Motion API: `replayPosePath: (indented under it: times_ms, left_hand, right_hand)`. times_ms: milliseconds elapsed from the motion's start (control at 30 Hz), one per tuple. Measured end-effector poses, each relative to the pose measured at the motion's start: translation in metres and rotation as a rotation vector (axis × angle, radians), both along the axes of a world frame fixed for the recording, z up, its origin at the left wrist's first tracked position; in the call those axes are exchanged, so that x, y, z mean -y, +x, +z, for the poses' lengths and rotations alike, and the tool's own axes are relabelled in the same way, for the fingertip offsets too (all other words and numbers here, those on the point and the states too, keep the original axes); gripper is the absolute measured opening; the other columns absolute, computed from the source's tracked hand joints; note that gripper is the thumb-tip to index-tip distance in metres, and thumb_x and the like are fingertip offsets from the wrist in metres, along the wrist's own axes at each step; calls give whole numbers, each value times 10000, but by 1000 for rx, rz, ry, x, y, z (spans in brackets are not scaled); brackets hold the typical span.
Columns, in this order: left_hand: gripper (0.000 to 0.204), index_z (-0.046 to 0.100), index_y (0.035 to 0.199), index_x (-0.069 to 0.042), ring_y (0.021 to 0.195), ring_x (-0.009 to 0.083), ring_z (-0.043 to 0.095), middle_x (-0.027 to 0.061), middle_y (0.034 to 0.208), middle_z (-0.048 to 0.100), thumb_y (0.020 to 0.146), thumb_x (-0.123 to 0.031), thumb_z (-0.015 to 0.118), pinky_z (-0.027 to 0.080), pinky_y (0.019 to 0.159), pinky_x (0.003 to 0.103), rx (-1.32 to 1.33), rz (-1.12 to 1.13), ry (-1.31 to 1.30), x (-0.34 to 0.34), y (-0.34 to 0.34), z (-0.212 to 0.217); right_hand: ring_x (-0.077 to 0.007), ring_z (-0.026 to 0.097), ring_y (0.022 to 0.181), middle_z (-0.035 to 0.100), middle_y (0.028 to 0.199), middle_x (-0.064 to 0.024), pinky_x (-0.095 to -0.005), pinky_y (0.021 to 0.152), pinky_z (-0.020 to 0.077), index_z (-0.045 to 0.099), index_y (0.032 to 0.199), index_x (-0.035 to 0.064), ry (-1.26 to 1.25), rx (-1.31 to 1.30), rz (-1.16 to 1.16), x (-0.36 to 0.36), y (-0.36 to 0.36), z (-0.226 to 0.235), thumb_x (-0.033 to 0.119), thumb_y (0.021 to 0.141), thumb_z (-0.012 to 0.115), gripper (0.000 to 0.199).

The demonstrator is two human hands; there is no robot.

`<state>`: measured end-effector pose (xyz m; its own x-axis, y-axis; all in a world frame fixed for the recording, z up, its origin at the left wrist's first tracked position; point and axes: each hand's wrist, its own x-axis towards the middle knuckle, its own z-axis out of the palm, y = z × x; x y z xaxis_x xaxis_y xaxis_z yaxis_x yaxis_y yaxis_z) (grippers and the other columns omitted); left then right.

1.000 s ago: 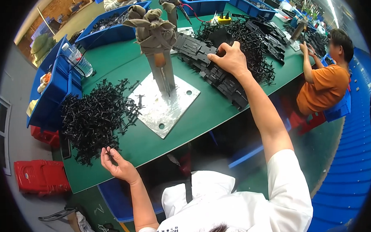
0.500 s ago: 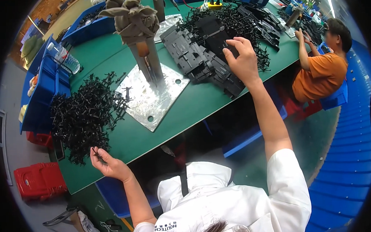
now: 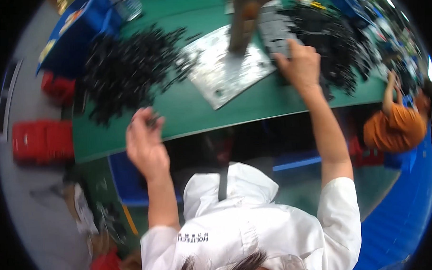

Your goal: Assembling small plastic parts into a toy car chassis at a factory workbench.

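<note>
My left hand (image 3: 145,142) hovers over the near edge of the green table (image 3: 186,110), fingers pinched on a small black plastic part (image 3: 153,120). Just beyond it lies a heap of small black plastic parts (image 3: 128,71). My right hand (image 3: 299,63) reaches far forward and rests on a stack of flat dark grey plastic pieces (image 3: 276,28); whether it grips one is unclear. Between my hands a metal base plate (image 3: 223,68) carries an upright post (image 3: 243,20). The picture is motion-blurred.
A larger pile of black parts (image 3: 336,45) covers the table's right side. A person in an orange shirt (image 3: 396,124) sits at the right end. Blue bins (image 3: 79,25) line the far left; red crates (image 3: 42,138) stand on the floor at left.
My view has tilted down and closer to the table. My left hand has risen from the table edge toward the small-parts heap, now pinching a part. My right hand stays on the grey pieces.
</note>
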<state>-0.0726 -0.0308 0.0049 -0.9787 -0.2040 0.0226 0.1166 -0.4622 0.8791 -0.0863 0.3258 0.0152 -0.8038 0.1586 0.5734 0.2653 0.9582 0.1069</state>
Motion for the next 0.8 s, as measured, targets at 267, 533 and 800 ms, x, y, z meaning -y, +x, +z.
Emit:
replayPosePath:
  times_ms: [267,533,800]
  left_hand:
    - [269,552,1116,-18,905,179,602,81,1038,617,951,-226,510,515,838,368,155,-354,278,10,-2,-13]
    - [283,496,1199,10,1034,214,573,121,1150,562,926,-66,496,481,934,368,149,-477,260,10,5,-21]
    - [299,510,1166,22,983,161,573,78,1083,574,875,-18,567,503,888,343,139,-494,215,-8,-14,-22]
  right_hand:
    - [-301,609,781,646,804,-98,-399,730,478,600,1104,50,-356,-59,18,-26,-18,-7,213,745,692,405]
    - [-387,593,952,643,985,-188,-468,839,456,533,1103,23,-186,201,-193,-3,-33,0,423,687,723,608]
    - [-354,572,1054,631,1096,-159,-449,874,440,577,1147,55,-319,305,-280,-21,-34,22,441,721,645,578]
